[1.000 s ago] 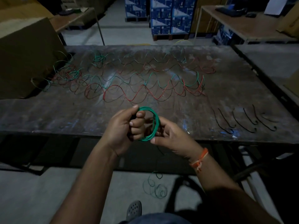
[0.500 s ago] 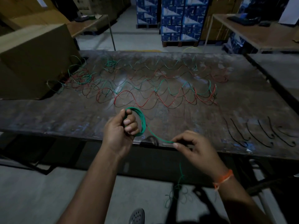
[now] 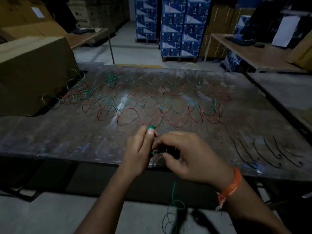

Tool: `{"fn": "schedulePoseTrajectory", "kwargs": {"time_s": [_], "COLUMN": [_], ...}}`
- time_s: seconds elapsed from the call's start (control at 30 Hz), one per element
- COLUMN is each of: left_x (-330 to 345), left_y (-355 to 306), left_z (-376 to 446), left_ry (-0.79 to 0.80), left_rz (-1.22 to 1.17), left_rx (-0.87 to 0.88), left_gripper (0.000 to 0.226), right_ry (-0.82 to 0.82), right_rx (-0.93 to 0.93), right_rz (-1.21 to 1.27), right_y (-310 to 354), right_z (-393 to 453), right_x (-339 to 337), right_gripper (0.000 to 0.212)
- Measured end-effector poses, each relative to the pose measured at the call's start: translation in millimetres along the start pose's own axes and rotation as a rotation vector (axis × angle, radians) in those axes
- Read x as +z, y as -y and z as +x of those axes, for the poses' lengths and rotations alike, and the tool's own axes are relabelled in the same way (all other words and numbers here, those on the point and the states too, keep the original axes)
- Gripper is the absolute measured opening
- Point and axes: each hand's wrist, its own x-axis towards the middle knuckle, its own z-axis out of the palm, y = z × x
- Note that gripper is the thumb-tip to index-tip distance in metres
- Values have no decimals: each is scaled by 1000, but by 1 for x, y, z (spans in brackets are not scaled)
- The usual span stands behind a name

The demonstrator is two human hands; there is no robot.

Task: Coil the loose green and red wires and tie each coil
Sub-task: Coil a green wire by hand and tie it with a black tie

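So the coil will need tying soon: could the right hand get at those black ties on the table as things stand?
Probably yes: the black ties lie open on the table's near right, nothing between them and the right hand, though it now pinches the green wire.

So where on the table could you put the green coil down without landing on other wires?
The near-left table is bare, between the front edge and the tangle of loose wires. A smaller bare strip lies between that tangle and the black ties. The middle and back are crowded with wires.
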Motion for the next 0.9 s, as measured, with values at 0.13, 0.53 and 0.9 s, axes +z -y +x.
{"fn": "schedulePoseTrajectory", "kwargs": {"time_s": [0.13,0.53,0.9], "left_x": [-11,-48,-66], "left_y": [-2,3,26], "left_z": [10,25,21], "left_ry": [159,425,626], "left_rz": [-173,-983,-1128], "left_rx": [-76,-370,-483], "left_gripper": [39,29,23], "right_ry": [-177,-271,-445], "right_rx": [47,596,712], "right_rz": [-54,654,1031], "right_y": [-7,-13,2], "right_z": [15,35,50], "right_x": [-3,46,88], "right_gripper": [17,30,32]}}
